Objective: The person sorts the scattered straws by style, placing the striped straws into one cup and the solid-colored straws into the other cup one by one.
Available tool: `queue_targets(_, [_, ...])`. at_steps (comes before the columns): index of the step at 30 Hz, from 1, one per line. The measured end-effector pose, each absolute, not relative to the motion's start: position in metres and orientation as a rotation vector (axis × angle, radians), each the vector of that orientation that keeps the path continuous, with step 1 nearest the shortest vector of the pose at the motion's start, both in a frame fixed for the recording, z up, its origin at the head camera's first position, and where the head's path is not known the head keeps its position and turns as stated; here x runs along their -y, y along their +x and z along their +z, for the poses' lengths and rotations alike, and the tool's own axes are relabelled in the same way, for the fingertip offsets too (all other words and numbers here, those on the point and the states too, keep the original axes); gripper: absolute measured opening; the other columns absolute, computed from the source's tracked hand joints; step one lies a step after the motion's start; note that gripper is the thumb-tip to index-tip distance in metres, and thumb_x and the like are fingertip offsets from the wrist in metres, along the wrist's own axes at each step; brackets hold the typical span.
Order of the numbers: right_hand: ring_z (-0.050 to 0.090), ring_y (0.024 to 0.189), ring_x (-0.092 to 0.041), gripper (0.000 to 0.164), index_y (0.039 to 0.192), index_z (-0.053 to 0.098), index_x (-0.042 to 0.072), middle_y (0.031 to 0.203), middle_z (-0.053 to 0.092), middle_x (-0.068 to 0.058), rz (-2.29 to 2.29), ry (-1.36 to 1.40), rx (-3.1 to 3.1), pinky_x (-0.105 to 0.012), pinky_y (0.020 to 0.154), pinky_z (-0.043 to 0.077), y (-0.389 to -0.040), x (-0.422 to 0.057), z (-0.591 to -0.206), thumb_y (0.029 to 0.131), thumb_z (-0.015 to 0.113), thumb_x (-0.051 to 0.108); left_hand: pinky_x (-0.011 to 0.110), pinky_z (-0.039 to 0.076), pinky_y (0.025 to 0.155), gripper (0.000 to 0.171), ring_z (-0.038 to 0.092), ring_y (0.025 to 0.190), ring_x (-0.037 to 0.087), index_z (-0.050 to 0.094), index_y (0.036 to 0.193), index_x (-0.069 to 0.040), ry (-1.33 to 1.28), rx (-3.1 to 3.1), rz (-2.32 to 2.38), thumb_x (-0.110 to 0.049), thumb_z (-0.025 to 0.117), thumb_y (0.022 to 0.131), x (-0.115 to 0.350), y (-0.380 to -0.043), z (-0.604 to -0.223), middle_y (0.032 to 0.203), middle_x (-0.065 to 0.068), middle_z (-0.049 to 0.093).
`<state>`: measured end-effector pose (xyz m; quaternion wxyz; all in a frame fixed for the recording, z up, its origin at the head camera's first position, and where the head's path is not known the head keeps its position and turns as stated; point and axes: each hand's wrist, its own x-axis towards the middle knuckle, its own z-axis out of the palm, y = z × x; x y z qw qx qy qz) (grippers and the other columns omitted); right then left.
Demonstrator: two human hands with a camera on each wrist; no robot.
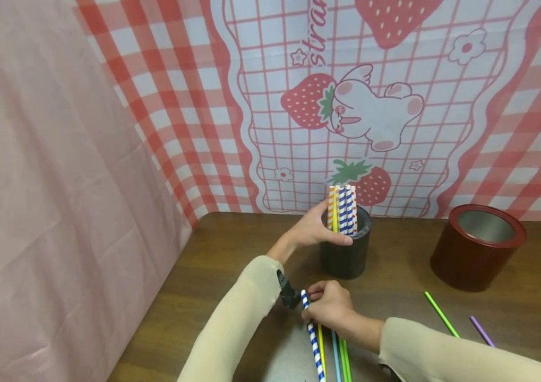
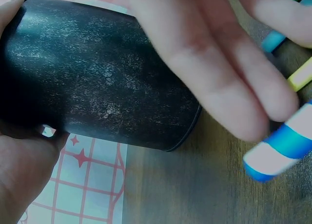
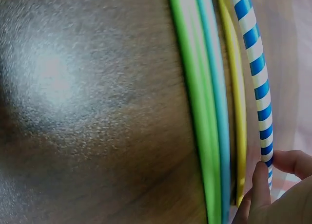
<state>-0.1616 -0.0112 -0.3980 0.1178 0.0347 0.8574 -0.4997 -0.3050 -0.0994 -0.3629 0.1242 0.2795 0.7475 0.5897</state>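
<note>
My left hand (image 1: 309, 229) holds a black canister (image 1: 344, 260) by its upper part, thumb along the near side of the rim. Several straws (image 1: 343, 209) stand upright in it: orange-striped, yellow, blue-striped and red-dotted. In front of the canister, my right hand (image 1: 332, 306) pinches a blue-and-white striped straw (image 3: 261, 87) near its far end. Beside that straw, a yellow straw (image 3: 237, 112), a light blue straw (image 3: 219, 107) and green straws (image 3: 197, 102) lie side by side on the table. The left wrist view shows the canister's dark, speckled side (image 2: 107, 73).
A dark red canister (image 1: 475, 254) with an open top stands at the right on the brown wooden table (image 1: 246, 239). Nearer lie a loose green straw (image 1: 441, 313) and a purple straw (image 1: 482, 331). A strawberry-patterned cloth (image 1: 270, 132) hangs behind; a pink curtain (image 1: 60, 185) hangs at the left.
</note>
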Motion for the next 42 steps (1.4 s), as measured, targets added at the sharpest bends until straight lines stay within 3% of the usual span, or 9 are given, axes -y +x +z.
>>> queue_targets(5, [0.063,0.061,-0.016,0.042,0.098,0.065,-0.006,0.083,0.068,-0.009,-1.635,0.154,-2.355,-0.031,0.054,0.056,-0.165,0.003,-0.39,0.056,0.073,-0.01,0.027,0.052,0.087,0.075,0.063,0.095,0.011,0.045,0.134,-0.013,0.834,-2.128,1.746,0.0,0.082,0.07,0.097,-0.305,-0.361,0.108,0.0,0.063])
queue_targets(19, [0.063,0.068,-0.015,0.046,0.111,0.056,-0.013,0.089,0.068,-0.013,-1.908,0.15,-2.118,-0.033,0.065,0.057,-0.175,-0.044,-0.38,0.066,0.065,-0.009,0.028,0.052,0.087,0.075,0.063,0.096,0.011,0.044,0.135,-0.016,0.798,-2.144,1.726,-0.001,0.082,0.072,0.102,-0.303,-0.363,0.11,0.0,0.063])
queue_targets(30, [0.067,0.085,-0.016,0.057,0.13,0.047,-0.007,0.117,0.065,-0.022,-1.928,0.111,-2.099,-0.037,0.081,0.056,-0.179,-0.093,-0.359,0.077,0.066,-0.001,0.029,0.049,0.09,0.079,0.061,0.102,0.013,0.042,0.138,-0.017,0.8,-2.205,1.668,-0.006,0.082,0.072,0.105,-0.302,-0.363,0.115,0.001,0.061])
queue_targets(36, [0.068,0.086,-0.012,0.056,0.132,0.047,-0.003,0.118,0.066,-0.015,-1.945,0.109,-2.103,-0.034,0.08,0.056,-0.182,-0.119,-0.351,0.081,0.068,0.004,0.028,0.05,0.091,0.079,0.061,0.102,0.012,0.042,0.139,-0.017,0.812,-2.199,1.673,-0.004,0.082,0.071,0.103,-0.304,-0.364,0.115,-0.001,0.062])
queue_targets(42, [0.066,0.086,-0.005,0.055,0.134,0.047,0.003,0.109,0.065,0.003,-1.98,0.071,-2.175,-0.025,0.077,0.055,-0.193,-0.136,-0.325,0.084,0.069,0.009,0.029,0.051,0.09,0.078,0.061,0.102,0.013,0.041,0.139,-0.014,0.846,-2.17,1.686,-0.002,0.08,0.073,0.099,-0.304,-0.364,0.116,0.004,0.061])
